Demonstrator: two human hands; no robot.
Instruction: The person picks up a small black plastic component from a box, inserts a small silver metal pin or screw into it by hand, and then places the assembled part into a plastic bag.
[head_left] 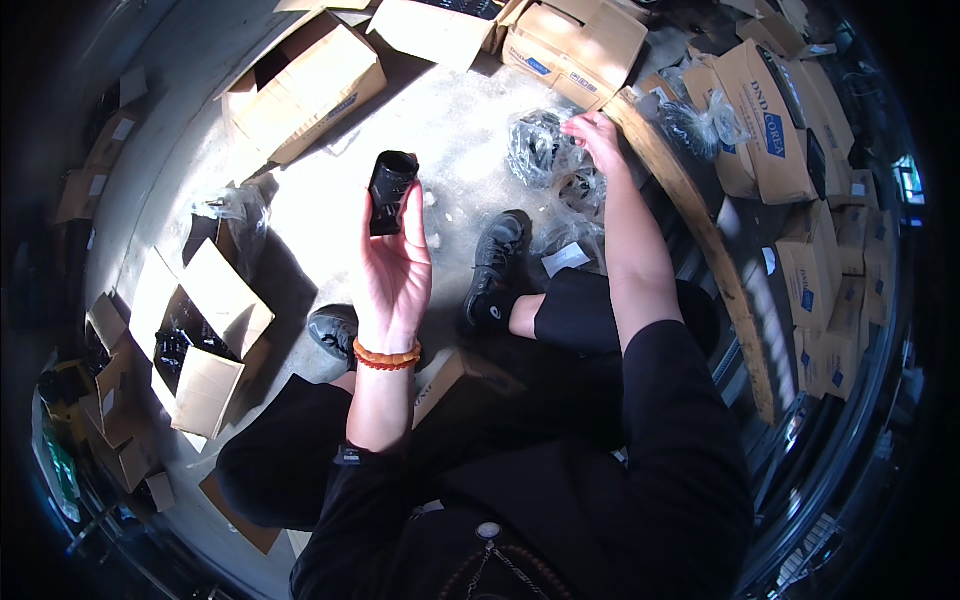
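My left hand is closed around a short black cylindrical part, held up above the floor. Its glossy surface catches the light, and its upper end looks dark and hollow. Farther right, my right hand stretches out over the edge of a clear plastic bag with dark parts inside. Its fingers look extended, and no held thing shows in them; whether they touch the plastic I cannot make out. More crumpled clear plastic lies just below that hand.
An open carton with black-wrapped contents stands at left. Cartons line the far side, and several more are stacked at right. A curved-looking wooden beam runs beside my right arm. My shoes rest on the concrete floor.
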